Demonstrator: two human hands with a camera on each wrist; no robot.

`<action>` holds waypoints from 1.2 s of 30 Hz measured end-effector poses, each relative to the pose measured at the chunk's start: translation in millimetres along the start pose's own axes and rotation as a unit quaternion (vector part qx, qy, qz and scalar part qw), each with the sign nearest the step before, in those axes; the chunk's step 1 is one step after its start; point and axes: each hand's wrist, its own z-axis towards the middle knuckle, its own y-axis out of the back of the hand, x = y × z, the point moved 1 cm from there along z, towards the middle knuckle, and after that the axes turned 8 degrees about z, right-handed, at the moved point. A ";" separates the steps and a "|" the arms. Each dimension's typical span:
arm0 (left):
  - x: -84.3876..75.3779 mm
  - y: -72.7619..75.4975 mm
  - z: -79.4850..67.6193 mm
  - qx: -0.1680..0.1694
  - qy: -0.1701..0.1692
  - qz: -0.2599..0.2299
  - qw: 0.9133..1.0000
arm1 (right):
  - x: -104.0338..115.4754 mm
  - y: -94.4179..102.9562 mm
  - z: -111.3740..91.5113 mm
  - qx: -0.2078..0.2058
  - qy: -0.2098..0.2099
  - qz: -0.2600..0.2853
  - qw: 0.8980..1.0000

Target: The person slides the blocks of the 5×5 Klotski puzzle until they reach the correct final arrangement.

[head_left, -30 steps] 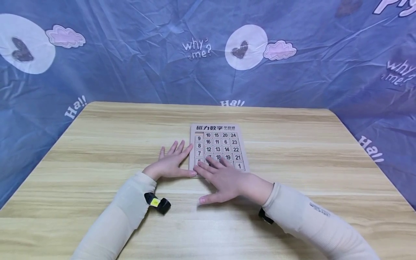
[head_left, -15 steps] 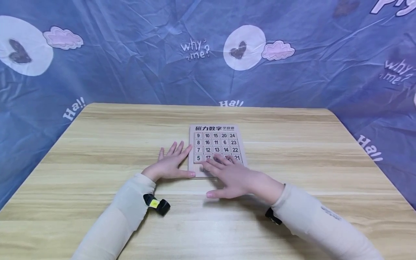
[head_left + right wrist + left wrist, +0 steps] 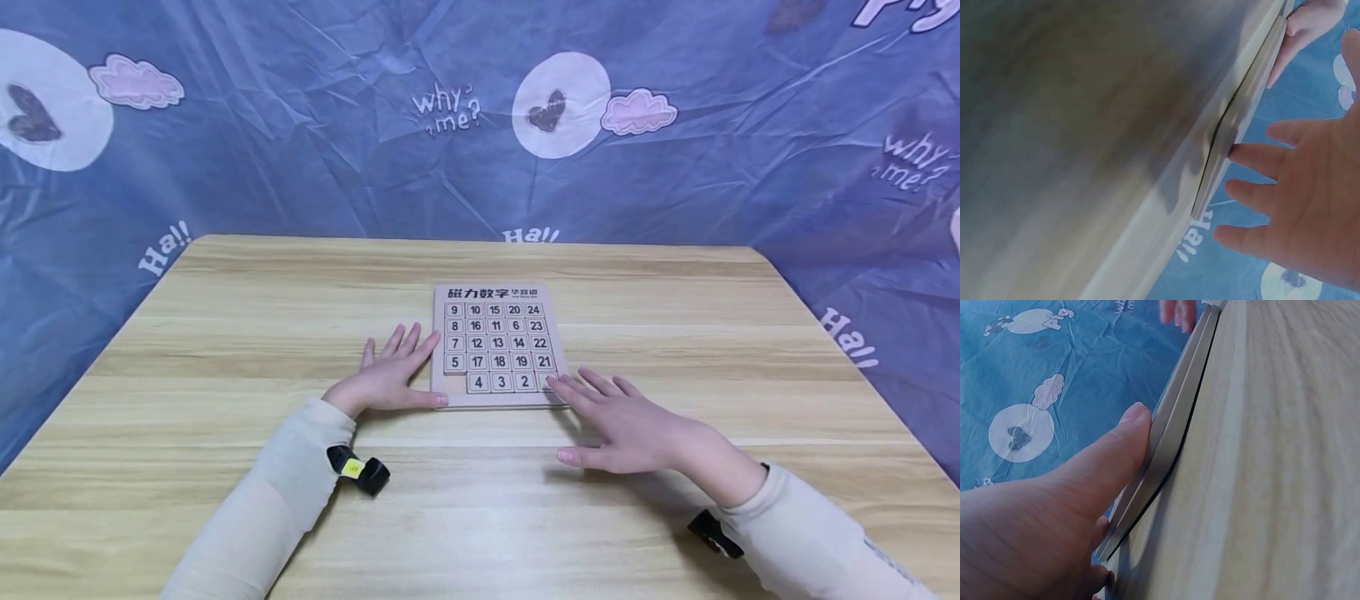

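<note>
I found the number board [image 3: 491, 401] lying flat on the table [image 3: 480, 517] between both hands, its lower-left cell [image 3: 454, 385] bare. The left hand [image 3: 384, 382], fingers spread, rested thumb and index against the board's left edge. The right hand [image 3: 630, 429], also spread, partly covered the lower-right tile [image 3: 543, 384]; I could not confirm contact.

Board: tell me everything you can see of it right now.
The board is a flat, pale, wood-like rectangle lying on the table, with dark characters printed along its far edge. Its side shows two layers. Square numbered tiles fill a five-by-five grid, except a gap at the near left corner. The near row reads 4, 3, 2, then a tile partly covered by the right hand; whether it presses is unclear. The left hand touches the left edge.
</note>
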 end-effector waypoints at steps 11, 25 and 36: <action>0.9 1.7 1.1 0.001 -0.001 -0.003 1.000 | 8.0 -5.8 9.2 0.012 0.000 -0.012 1.000; -0.8 3.1 -0.7 0.005 0.001 -0.009 1.000 | 6.2 8.8 35.3 0.028 0.017 0.026 0.999; 0.4 2.1 -0.4 0.005 0.002 -0.004 1.000 | -45.4 25.8 100.3 0.007 -0.108 0.063 0.992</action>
